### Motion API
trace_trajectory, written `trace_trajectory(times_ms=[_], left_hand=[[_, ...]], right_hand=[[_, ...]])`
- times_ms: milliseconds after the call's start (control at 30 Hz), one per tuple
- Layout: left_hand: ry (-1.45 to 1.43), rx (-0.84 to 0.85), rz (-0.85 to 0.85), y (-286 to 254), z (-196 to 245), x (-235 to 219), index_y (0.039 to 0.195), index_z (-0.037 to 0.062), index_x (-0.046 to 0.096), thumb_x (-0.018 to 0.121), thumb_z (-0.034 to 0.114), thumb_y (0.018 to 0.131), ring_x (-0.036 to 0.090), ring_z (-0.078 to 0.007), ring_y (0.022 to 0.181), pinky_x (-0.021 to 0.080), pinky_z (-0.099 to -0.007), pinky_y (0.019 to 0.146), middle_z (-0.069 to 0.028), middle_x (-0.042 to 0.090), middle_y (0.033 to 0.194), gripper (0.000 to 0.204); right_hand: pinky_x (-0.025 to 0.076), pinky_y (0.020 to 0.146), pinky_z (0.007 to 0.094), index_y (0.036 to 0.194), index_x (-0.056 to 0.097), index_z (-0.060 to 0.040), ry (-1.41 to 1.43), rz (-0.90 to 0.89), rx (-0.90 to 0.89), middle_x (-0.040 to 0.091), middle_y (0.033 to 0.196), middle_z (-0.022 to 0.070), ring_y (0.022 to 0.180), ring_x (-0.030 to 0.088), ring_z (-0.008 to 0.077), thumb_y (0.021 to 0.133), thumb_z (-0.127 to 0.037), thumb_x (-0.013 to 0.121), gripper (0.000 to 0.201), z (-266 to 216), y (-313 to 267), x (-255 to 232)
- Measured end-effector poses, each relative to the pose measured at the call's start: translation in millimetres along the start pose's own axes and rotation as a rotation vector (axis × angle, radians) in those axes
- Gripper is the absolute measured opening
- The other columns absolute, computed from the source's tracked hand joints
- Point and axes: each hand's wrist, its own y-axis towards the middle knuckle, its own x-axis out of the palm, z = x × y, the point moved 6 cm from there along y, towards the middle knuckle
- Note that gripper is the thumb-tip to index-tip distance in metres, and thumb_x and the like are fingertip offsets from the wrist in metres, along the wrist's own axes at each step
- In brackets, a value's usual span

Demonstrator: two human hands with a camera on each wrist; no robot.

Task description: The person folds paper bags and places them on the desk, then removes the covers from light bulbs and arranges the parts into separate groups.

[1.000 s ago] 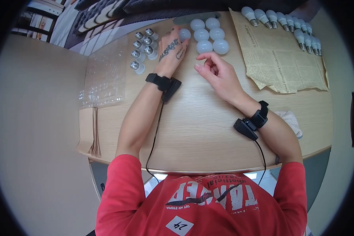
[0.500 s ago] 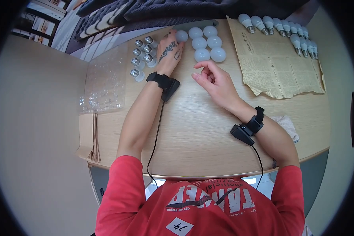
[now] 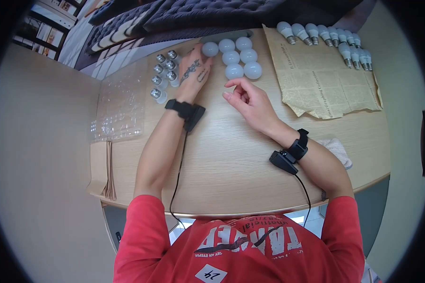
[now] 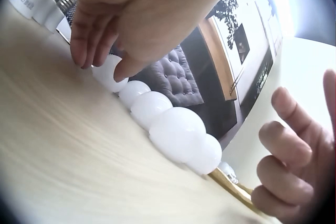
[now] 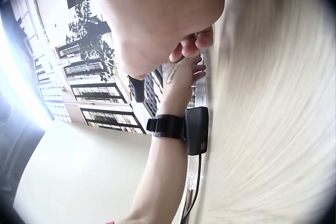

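Observation:
At the far side of the table, my left hand [image 3: 193,70] is beside a round white bulb cover [image 3: 210,49], its fingers fairly straight. In the left wrist view the thumb overlaps that cover [image 4: 109,73], and the other fingers point down at the tabletop to its left. More white covers [image 3: 231,58] stand in two columns just right of it. My right hand [image 3: 252,104] hovers in front of these columns, fingers loosely bent and holding nothing. Left of my left hand stand several bulb bases [image 3: 158,81] with metal screw ends up.
Assembled bulbs [image 3: 311,33] lie in rows on printed brown paper [image 3: 316,80] at the back right. A clear plastic tray [image 3: 120,104] and folded brown paper [image 3: 101,167] are at the left edge. A cloth [image 3: 336,150] lies by my right forearm.
The leftmost cover now lines up with the back of the columns. My left hand has drawn slightly left and nearer me from it. The right hand has barely moved; the head view has shifted.

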Motion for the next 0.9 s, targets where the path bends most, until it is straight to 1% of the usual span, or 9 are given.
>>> trace_trajectory(times_ms=[100,200,300,400,533,600,667,767,900], left_hand=[[0.036,0.077,0.052,-15.1,5.9,-15.0,0.121,0.0042,0.063,0.072,0.027,0.088,0.071,-0.0312,0.081,0.055,-0.0394,0.076,-0.0158,0.073,0.088,0.042],[-0.121,-0.021,-0.095,-32.3,11.3,-26.4,0.115,0.0036,0.066,0.072,0.025,0.086,0.068,-0.0312,0.081,0.053,-0.0401,0.074,-0.0166,0.071,0.091,0.036],[-0.302,-0.072,-0.218,-55.4,13.0,-28.3,0.109,0.0033,0.069,0.071,0.029,0.089,0.067,-0.0213,0.076,0.052,-0.0346,0.070,-0.0104,0.071,0.085,0.033],[-0.504,-0.164,-0.386,-78.8,18.8,-19.6,0.111,0.0034,0.069,0.068,0.025,0.093,0.064,-0.0124,0.073,0.051,-0.0263,0.064,-0.0046,0.068,0.082,0.028],[-0.582,-0.230,-0.515,-99.9,22.8,-9.7,0.111,0.0029,0.068,0.066,0.023,0.097,0.060,-0.0070,0.071,0.048,-0.0211,0.060,-0.0004,0.066,0.083,0.025],[-0.659,-0.233,-0.498,-103.0,18.2,-6.1,0.107,0.0061,0.070,0.069,0.028,0.093,0.061,-0.0089,0.068,0.049,-0.0253,0.060,-0.0015,0.067,0.079,0.025],[-0.683,-0.247,-0.509,-104.4,16.4,-6.1,0.107,0.0063,0.070,0.069,0.028,0.093,0.061,-0.0084,0.068,0.049,-0.0244,0.059,-0.0011,0.067,0.079,0.025],[-0.706,-0.262,-0.509,-104.5,15.2,-7.5,0.107,0.0064,0.070,0.069,0.026,0.094,0.060,-0.0075,0.067,0.048,-0.0229,0.058,-0.0007,0.066,0.079,0.024],[-0.702,-0.258,-0.509,-105.9,13.2,-7.9,0.107,0.0062,0.070,0.068,0.025,0.095,0.060,-0.0070,0.067,0.048,-0.0227,0.058,-0.0005,0.066,0.079,0.022]], right_hand=[[0.043,0.063,0.0266,0.111,0.063,-0.0033,0.032,-0.012,0.019,0.054,0.072,0.0009,0.065,0.050,0.0098,0.095,-0.026,0.070,0.029,-4.5,-0.8,0.0],[0.044,0.063,0.0265,0.111,0.063,-0.0038,0.062,-0.030,0.040,0.057,0.073,0.0015,0.066,0.052,0.0098,0.095,-0.025,0.069,0.027,-16.9,-3.2,-0.7],[0.044,0.062,0.0270,0.108,0.064,-0.0040,0.011,-0.087,0.046,0.059,0.073,0.0021,0.066,0.053,0.0100,0.095,-0.025,0.068,0.025,-41.6,-9.1,-6.1],[0.040,0.061,0.0228,0.110,0.065,-0.0054,-0.074,-0.161,0.009,0.054,0.073,-0.0041,0.067,0.047,0.0042,0.098,-0.020,0.066,0.019,-68.2,-7.6,-27.4],[0.048,0.065,0.0288,0.103,0.070,-0.0047,-0.308,-0.009,-0.074,0.067,0.077,0.0068,0.069,0.059,0.0131,0.094,-0.025,0.068,0.023,-68.2,20.5,-106.1],[0.046,0.066,0.0269,0.101,0.070,-0.0047,-0.611,0.131,0.041,0.068,0.085,0.0043,0.074,0.058,0.0105,0.095,-0.027,0.067,0.023,-60.5,37.1,-163.4],[0.054,0.075,0.0369,0.105,0.071,-0.0054,-0.831,0.255,0.087,0.072,0.087,0.0136,0.082,0.071,0.0264,0.089,-0.032,0.067,0.032,-22.5,54.8,-237.0],[0.053,0.087,0.0442,0.114,0.066,-0.0035,-1.079,0.436,0.167,0.072,0.099,0.0191,0.101,0.068,0.0363,0.087,-0.029,0.067,0.038,25.3,54.8,-319.3],[0.052,0.094,0.0477,0.124,0.059,-0.0027,-1.240,0.517,0.332,0.066,0.118,0.0224,0.112,0.064,0.0397,0.086,-0.028,0.067,0.047,52.4,46.1,-361.3]])
